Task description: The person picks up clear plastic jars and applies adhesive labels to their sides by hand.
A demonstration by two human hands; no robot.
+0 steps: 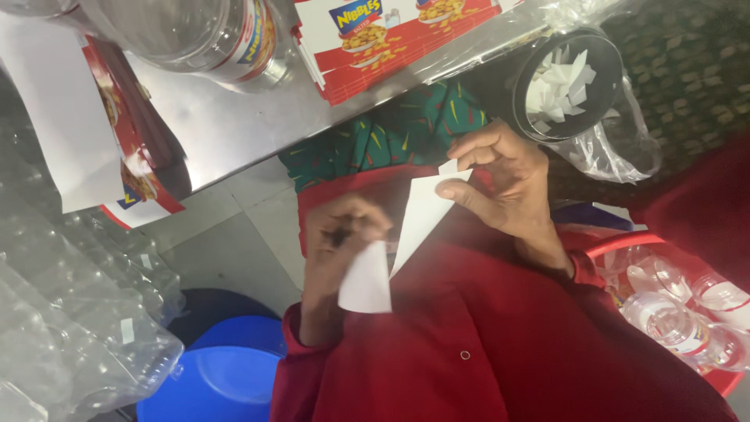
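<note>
Over red lap, white paper strip [418,215].

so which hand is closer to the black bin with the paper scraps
Right. The right hand is just below-left of the black bin; the left hand is farther down and left.

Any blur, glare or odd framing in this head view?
Head view: the left hand is motion-blurred, the right hand sharper; the paper strip they hold is bright, nearly blown out; soft glare streaks the metal table; the jar at the top edge is cropped and soft; lighting is dim and reddish.
</note>
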